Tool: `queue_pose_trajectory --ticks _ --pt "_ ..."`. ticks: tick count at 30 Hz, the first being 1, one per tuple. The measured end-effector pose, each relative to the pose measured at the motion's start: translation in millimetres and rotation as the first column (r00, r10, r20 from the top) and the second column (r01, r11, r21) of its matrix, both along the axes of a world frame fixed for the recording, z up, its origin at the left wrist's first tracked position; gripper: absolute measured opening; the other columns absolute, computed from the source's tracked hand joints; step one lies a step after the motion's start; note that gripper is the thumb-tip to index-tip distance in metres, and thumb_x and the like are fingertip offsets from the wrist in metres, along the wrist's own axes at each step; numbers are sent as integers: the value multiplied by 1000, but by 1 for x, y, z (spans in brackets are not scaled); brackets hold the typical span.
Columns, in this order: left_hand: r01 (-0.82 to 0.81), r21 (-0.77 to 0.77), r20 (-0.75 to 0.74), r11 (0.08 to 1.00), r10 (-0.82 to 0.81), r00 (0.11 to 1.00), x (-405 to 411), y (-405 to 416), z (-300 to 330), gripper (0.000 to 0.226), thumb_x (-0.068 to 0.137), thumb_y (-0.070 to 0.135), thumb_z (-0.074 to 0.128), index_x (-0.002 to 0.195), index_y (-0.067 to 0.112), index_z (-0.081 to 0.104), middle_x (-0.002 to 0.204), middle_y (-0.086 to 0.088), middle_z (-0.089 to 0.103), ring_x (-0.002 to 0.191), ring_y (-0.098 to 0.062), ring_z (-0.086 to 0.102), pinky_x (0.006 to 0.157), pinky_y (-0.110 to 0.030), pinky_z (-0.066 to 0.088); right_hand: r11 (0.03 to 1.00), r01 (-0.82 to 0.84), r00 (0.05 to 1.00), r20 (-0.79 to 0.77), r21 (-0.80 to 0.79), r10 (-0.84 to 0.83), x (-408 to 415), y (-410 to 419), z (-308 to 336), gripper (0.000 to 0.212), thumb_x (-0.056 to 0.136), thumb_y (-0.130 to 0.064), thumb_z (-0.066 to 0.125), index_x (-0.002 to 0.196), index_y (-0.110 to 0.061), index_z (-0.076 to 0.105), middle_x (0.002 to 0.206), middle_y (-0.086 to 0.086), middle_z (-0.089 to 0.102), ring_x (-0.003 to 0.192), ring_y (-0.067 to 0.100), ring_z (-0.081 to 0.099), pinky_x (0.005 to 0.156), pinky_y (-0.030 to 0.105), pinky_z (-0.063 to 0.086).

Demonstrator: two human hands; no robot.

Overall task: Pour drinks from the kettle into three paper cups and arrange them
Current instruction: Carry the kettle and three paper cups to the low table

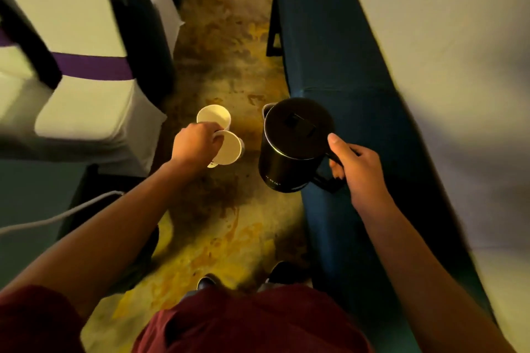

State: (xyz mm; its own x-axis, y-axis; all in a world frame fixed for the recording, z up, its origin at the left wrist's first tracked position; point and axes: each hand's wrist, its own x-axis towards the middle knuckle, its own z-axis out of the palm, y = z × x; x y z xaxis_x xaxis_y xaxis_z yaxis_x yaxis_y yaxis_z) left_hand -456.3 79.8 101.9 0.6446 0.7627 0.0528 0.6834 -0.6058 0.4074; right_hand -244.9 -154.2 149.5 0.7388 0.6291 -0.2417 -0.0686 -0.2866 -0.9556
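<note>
Carrying stage, nothing poured: right hand [358,169] clamped on kettle [292,146] handle; left hand [195,146] pinches paper cups [220,135]. Next: set cups on table [329,51].

White-covered chair [71,71] with purple sash [91,66] at left, dark-draped table [329,66] at right, mottled carpet [226,37] between

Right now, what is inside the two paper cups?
Both paper cups in the left hand show only pale insides, no visible drink. The hand covers part of their rims.
</note>
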Motion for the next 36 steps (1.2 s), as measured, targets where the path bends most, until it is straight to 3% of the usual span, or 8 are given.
queue_pose_trajectory --ticks 6,9,16,21,24,28,33,36 --pt "-198 -8 -44 980 197 979 -131 41 -3 23 93 27 62 108 15 73 100 -13 75 84 -36 71 70 -40 57 989 -142 990 -29 -41 141 -97 79 -2 49 71 -65 75 47 -24 61 51 -1 53 48 9 51 50 23 44" --pt "-316 -22 -77 949 313 947 -197 58 -7 21 92 28 62 104 16 74 95 -13 75 80 -38 71 68 -39 56 966 -256 966 -54 -40 254 -139 120 -2 42 74 -63 75 51 -29 67 53 -6 56 50 8 52 52 23 45" --pt "-580 -51 -156 813 567 809 -321 76 -25 15 89 26 62 95 18 73 86 -12 73 73 -37 68 58 -29 39 885 -464 884 -83 -35 461 -225 222 -10 38 71 -63 79 64 -25 75 55 -8 58 48 6 50 46 22 42" --pt "-729 -57 -209 682 706 677 -381 86 -37 15 89 26 61 92 17 72 85 -13 72 75 -39 68 60 -31 45 812 -581 812 -104 -55 574 -281 286 -27 43 70 -68 77 66 -25 73 54 -10 60 49 6 50 46 22 42" --pt "-787 -53 -198 614 766 611 -413 93 -41 16 89 26 60 93 17 73 85 -13 73 74 -38 69 63 -36 55 805 -592 801 -143 -44 581 -317 313 -38 48 70 -69 75 76 -21 72 55 -10 62 48 5 49 45 19 42" --pt "-808 -36 -185 588 791 583 -455 104 -49 15 90 25 61 93 16 74 82 -11 73 63 -28 63 57 -31 48 802 -596 791 -194 -34 580 -365 332 -50 44 78 -65 73 80 -21 73 56 -11 61 46 2 48 45 15 43" --pt "-799 -60 -212 598 775 595 -514 127 -73 16 90 24 60 93 16 73 83 -11 73 67 -32 67 58 -33 52 851 -522 838 -215 -54 501 -434 348 -72 40 87 -61 71 83 -21 76 62 -9 63 50 2 51 47 15 45" --pt "-757 -60 -201 650 735 647 -551 138 -90 15 89 24 61 90 16 73 79 -11 71 61 -32 62 55 -30 45 898 -430 889 -216 -87 405 -479 343 -86 43 88 -60 69 86 -18 77 65 -7 63 51 2 51 48 16 45"
